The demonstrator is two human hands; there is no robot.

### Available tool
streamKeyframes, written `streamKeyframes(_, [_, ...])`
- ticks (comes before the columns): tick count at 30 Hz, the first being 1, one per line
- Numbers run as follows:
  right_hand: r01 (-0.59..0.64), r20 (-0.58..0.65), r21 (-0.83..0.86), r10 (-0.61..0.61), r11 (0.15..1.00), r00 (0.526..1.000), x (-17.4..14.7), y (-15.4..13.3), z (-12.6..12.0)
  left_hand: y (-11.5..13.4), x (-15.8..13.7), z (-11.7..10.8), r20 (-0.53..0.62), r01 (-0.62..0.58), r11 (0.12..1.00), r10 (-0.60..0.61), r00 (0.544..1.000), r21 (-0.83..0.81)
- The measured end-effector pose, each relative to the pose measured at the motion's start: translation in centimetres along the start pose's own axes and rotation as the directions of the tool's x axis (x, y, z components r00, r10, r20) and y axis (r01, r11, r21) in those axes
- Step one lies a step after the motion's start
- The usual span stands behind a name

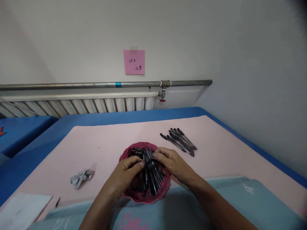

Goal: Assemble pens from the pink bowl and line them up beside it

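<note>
Both hands meet over a dark pink basket [165, 193] with a wavy rim. Between their fingertips is a short black pen part [149, 162], seemingly a cap, its ends hidden by the fingers. My left hand [129, 172] pinches its left end; my right hand [171, 161] grips the right end. Below them in the basket lie several clear-barrelled pens [153, 179], pointing mostly toward me. Darker black pieces [136, 150] sit at the basket's back left. To the right of the basket, several black-capped pens [179, 140] lie side by side in a loose bunch.
The table has a pink cover [107, 137] over blue edges [134, 117]. Crumpled paper [81, 178] lies at left, near a white sheet [24, 209] and a small dark pointed object [57, 202]. Pale blue cloth [230, 191] covers the front. Behind stand a radiator [110, 103] and pipe [91, 85].
</note>
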State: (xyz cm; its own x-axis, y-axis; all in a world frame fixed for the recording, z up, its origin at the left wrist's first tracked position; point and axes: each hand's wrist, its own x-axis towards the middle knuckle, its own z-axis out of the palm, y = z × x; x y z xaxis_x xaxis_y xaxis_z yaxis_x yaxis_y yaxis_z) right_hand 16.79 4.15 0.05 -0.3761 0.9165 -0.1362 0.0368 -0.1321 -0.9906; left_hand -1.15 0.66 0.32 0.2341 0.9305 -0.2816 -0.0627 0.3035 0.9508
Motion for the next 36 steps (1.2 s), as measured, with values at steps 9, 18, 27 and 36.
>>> streamKeyframes(9, [0.034,-0.006,0.147,-0.033,0.989,0.999,0.0,0.3,0.0,0.3,-0.2,0.1,-0.031,0.041,0.999,-0.042,0.999,-0.019])
streamKeyframes(18, [0.012,-0.042,0.128,-0.007,0.992,0.999,0.1,0.6,0.3,-0.5,0.2,-0.1,-0.005,0.024,1.0,-0.024,1.0,-0.009])
streamKeyframes(27, [0.007,-0.052,0.119,0.0,0.993,0.999,0.2,0.6,0.3,-0.3,0.3,0.1,-0.015,0.032,0.999,-0.032,0.999,-0.012])
streamKeyframes(36, [0.025,-0.061,0.064,-0.021,0.998,0.998,0.1,0.7,0.8,-0.1,0.2,0.1,-0.017,0.011,0.999,-0.01,1.0,0.045])
